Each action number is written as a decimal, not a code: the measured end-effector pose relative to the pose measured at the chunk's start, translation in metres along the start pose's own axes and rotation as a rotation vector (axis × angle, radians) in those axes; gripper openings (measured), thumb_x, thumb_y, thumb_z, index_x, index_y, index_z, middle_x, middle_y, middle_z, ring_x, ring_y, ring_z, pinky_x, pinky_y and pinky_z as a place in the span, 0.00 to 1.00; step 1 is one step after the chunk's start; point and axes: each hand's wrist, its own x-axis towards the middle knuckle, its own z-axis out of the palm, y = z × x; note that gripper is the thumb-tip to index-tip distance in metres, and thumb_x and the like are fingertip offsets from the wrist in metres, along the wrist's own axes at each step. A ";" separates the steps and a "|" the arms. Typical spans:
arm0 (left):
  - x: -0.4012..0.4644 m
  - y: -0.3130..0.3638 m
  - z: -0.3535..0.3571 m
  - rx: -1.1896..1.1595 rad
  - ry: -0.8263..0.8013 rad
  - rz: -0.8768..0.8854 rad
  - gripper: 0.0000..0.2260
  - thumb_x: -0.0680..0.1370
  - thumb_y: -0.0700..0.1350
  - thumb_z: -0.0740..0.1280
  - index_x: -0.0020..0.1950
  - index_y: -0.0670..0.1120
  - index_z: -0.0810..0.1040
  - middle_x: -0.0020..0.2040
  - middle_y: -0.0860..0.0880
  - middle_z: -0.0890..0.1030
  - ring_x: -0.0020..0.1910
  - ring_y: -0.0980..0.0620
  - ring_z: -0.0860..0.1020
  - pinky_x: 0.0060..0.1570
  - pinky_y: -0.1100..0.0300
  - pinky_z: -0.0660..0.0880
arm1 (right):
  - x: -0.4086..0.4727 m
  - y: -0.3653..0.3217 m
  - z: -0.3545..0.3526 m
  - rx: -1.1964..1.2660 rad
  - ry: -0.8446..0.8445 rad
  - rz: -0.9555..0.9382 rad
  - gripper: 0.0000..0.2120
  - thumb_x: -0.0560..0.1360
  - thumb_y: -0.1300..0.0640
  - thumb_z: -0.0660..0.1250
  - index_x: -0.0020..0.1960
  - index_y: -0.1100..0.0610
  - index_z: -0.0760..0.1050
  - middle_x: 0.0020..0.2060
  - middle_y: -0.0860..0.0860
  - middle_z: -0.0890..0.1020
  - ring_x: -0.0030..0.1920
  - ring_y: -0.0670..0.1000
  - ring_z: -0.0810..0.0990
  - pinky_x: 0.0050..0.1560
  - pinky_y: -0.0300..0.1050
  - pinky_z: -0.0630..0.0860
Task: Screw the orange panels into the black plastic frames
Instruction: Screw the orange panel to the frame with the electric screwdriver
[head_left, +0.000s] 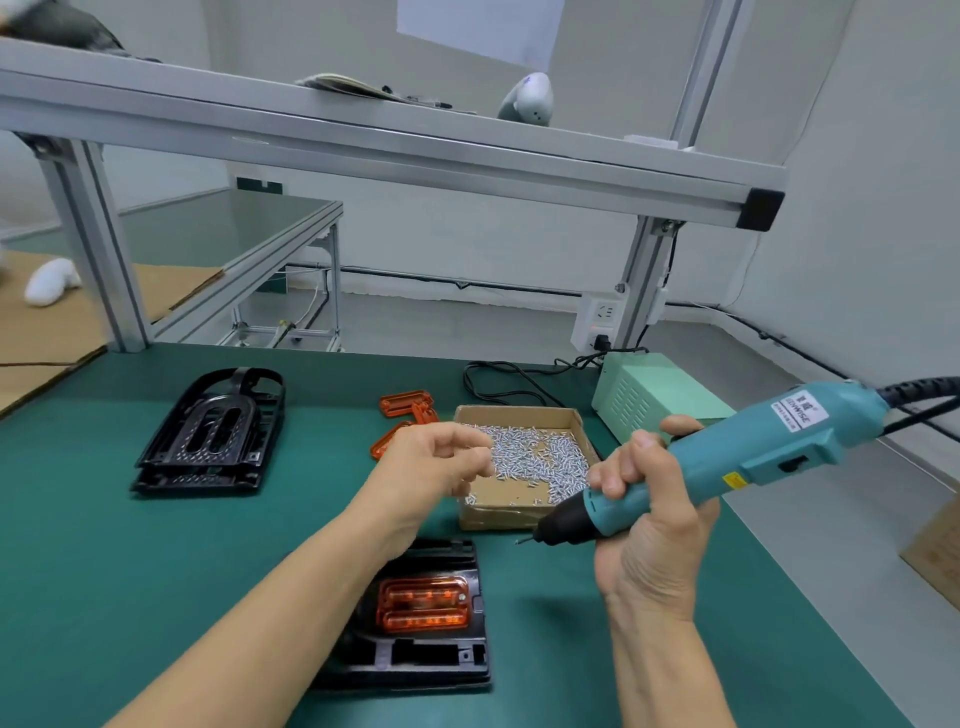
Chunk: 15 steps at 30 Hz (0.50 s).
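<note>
The right hand is wrapped round the driver, which it holds tilted with the bit pointing down-left, in the air just in front of the box of screws. The left hand hovers at the box's near-left corner with fingertips curled together as if pinching a screw; the blur hides whether one is there.

The frame in work lies on the surface in front of the box, with an orange panel seated in its recess. The left forearm crosses the frame's left edge. A stack of frames sits well left of the box, and spare panels lie at the box's far-left corner.

Risks, as I judge them:
- A small screw could slip from the fingertips while being set on the bit, and be lost on the surface.
- Neither hand steadies the frame, so driving could turn or slide it and shift the panel off its holes.
- A screw started crooked, or driven too hard, could strip the plastic boss or crack the panel.
- The driver's cable, trailing to the right of the box, could tug the tool off line.
</note>
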 end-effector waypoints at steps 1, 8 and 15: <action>-0.010 0.000 -0.006 -0.125 0.011 -0.039 0.04 0.74 0.35 0.69 0.45 0.42 0.83 0.36 0.47 0.83 0.35 0.55 0.78 0.36 0.65 0.76 | -0.001 0.000 0.001 0.004 -0.006 0.002 0.11 0.69 0.66 0.63 0.46 0.53 0.70 0.25 0.48 0.67 0.23 0.47 0.67 0.29 0.40 0.70; -0.061 -0.002 -0.034 -0.621 0.076 -0.152 0.05 0.67 0.39 0.70 0.40 0.40 0.83 0.38 0.43 0.83 0.32 0.55 0.78 0.30 0.66 0.77 | -0.001 -0.001 0.019 0.041 -0.046 0.021 0.10 0.70 0.65 0.62 0.46 0.52 0.69 0.25 0.46 0.66 0.24 0.46 0.66 0.30 0.37 0.69; -0.070 -0.001 -0.035 -0.655 0.054 -0.121 0.04 0.69 0.44 0.69 0.38 0.44 0.77 0.35 0.48 0.76 0.31 0.56 0.72 0.28 0.66 0.70 | -0.006 -0.010 0.050 0.175 -0.108 0.013 0.08 0.72 0.63 0.59 0.46 0.51 0.68 0.25 0.45 0.65 0.24 0.44 0.65 0.30 0.36 0.68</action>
